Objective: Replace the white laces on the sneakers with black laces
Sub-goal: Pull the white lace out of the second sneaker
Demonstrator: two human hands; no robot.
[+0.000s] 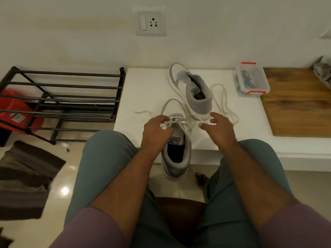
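Two grey and white sneakers are in the head view. The near sneaker [176, 151] hangs over the front edge of the white ledge [143, 90], toe pointing away, still carrying its white lace. My left hand [155, 128] grips that lace at the eyelets. My right hand [217, 127] pinches another stretch of white lace [208, 124] to the right of the shoe. The far sneaker [194, 88] lies on the ledge with no lace in it. A loose white lace [223, 102] loops beside it. Dark laces sit in a clear box [251, 80] with orange clips.
A black metal shoe rack [71, 102] stands left of the ledge, with a red item [16, 111] behind it. A wooden board [300, 102] lies at the right. A dark mat [25, 178] covers the floor at left. My knees frame the near sneaker.
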